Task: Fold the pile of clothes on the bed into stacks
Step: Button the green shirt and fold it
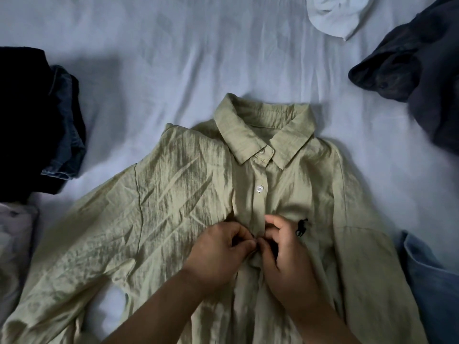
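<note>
Shirt (188, 207) placket between both hands

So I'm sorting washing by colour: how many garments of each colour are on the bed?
Green: 1, the shirt
White: 1
Dark grey: 1
Black: 1
Blue denim: 2
Total: 6

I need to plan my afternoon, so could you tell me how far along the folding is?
Done: a dark stack sits at left. In hand: both hands, left and right, pinch the placket of the green shirt, which lies flat. Left: the dark garment, white item and denim.
</note>
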Tool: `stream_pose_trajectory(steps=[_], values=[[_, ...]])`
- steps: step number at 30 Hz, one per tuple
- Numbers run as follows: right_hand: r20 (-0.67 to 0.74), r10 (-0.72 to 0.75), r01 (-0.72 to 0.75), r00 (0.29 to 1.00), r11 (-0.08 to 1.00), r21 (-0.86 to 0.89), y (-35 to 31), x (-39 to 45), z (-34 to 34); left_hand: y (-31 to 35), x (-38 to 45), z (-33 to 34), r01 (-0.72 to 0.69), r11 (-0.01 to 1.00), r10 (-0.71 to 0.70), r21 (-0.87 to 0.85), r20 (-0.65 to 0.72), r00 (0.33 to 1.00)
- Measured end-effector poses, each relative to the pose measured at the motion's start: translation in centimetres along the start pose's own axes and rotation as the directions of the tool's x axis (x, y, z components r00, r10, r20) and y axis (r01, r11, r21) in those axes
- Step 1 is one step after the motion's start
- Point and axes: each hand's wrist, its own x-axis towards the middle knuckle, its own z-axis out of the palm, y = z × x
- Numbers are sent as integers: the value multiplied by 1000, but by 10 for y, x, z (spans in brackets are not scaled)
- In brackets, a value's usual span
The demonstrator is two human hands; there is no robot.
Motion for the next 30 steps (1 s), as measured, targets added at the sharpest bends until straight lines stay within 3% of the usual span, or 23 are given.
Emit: stream_pose_trajectory(steps=[3, 6, 8, 10, 13, 15, 18, 21, 24, 28, 30], values=[[-92, 5, -10, 996, 999, -51, -2, -7, -1, -3, -10, 2, -55, 998, 56, 15, -127, 990], [-171, -132, 99, 977, 977, -188, -8, -22, -7, -17, -35, 6, -236, 960, 274, 149, -339, 900], [-188, -219, 170, 958, 955, -245, -14, -36, -11, -21, -59, 12, -303, 936, 349, 177, -379, 857], [-149, -268, 217, 952, 932, -292, -21, -52, -11, -22, -81, 21, -308, 934, 354, 179, -358, 864], [-74, -206, 163, 976, 909, -385, -30, -76, -4, -33, -103, 37, -193, 945, 263, 264, -266, 927], [-9, -51, 41, 999, 882, -469, -34, -89, 0, -45, -111, 41, -86, 945, 163, 317, -226, 960], [51, 158, -103, 986, 826, -554, -31, -109, 7, -50, -119, 36, 58, 960, 21, 272, -279, 960], [-19, 348, -320, 937, 838, -443, -36, -124, 4, -52, -133, 29, -76, 971, 133, 228, -246, 960], [-9, 481, -470, 876, 852, -231, -42, -134, -2, -49, -150, 28, -192, 947, 225, 256, -106, 969], [-23, 430, -404, 903, 826, -393, -50, -135, -9, -47, -155, 28, -112, 930, 170, 351, -141, 975], [-132, 206, -243, 970, 870, -430, -51, -128, -9, -40, -150, 26, -139, 947, 200, 290, -193, 961]])
